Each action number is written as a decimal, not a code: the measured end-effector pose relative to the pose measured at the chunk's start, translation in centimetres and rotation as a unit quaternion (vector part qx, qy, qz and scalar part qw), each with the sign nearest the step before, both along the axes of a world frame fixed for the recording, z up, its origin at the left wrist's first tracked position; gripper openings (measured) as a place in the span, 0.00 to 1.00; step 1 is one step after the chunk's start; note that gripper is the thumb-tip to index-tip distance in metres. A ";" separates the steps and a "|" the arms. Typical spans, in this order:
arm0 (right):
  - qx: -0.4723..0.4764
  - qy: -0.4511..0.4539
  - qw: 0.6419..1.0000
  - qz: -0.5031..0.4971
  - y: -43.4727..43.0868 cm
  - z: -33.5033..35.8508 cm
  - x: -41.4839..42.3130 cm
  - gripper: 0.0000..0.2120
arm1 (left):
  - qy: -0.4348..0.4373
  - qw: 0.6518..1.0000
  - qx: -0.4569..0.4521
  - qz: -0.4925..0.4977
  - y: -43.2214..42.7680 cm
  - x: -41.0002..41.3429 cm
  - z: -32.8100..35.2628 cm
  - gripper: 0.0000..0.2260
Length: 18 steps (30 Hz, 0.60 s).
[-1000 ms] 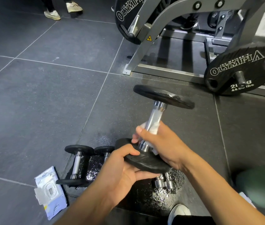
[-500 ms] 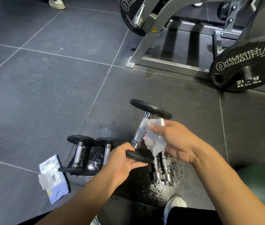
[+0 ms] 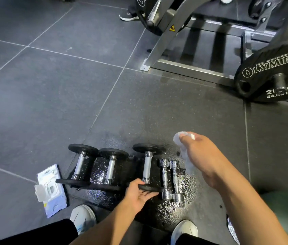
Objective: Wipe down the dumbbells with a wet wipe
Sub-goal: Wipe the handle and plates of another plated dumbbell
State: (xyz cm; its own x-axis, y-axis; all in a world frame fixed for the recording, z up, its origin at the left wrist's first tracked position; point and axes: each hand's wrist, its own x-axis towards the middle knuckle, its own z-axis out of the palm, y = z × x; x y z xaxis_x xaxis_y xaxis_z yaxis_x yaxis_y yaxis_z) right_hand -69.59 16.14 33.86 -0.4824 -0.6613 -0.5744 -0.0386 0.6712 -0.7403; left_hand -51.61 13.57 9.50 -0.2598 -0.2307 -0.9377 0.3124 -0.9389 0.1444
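Three black-plated dumbbells with chrome handles lie side by side on the wet floor: one at the left (image 3: 79, 165), one in the middle (image 3: 110, 169), one at the right (image 3: 147, 165). Two small chrome dumbbells (image 3: 169, 179) lie just right of them. My left hand (image 3: 138, 193) holds the near plate of the right black dumbbell, thumb over its rim. My right hand (image 3: 201, 156) is raised above the floor to the right and grips a crumpled white wet wipe (image 3: 180, 138).
An open pack of wet wipes (image 3: 50, 190) lies on the floor at the left. A grey machine frame (image 3: 168, 41) and an Olympia weight plate (image 3: 270, 75) stand behind. My shoes (image 3: 83, 218) are at the bottom. A green object (image 3: 281, 209) sits at the right.
The dumbbell I held up has come down onto the floor beside the others. My right hand has left its handle and moved right with the wipe.
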 end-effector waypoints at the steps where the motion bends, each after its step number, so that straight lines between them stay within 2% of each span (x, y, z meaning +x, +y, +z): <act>1: 0.008 0.005 1.000 0.004 0.2 0.2 -0.1 0.13 | -0.004 1.000 0.002 0.001 -0.1 -0.1 -0.8 0.04; 6: 0.011 0.019 1.000 0.012 0.6 0.3 -0.9 0.12 | -0.016 0.999 0.020 0.033 -0.1 0.5 -4.5 0.03; 12: 0.014 0.028 0.999 0.016 0.3 0.6 -1.0 0.11 | -0.017 0.999 0.016 0.026 0.3 1.1 -7.2 0.01; 15: 0.014 0.027 0.999 -0.008 0.2 1.0 -1.2 0.09 | -0.010 0.999 0.027 0.044 0.6 1.3 -8.1 0.08; 18: 0.012 0.047 0.999 -0.014 0.7 1.0 -1.6 0.09 | -0.013 0.998 0.033 0.044 1.3 1.7 -8.6 0.23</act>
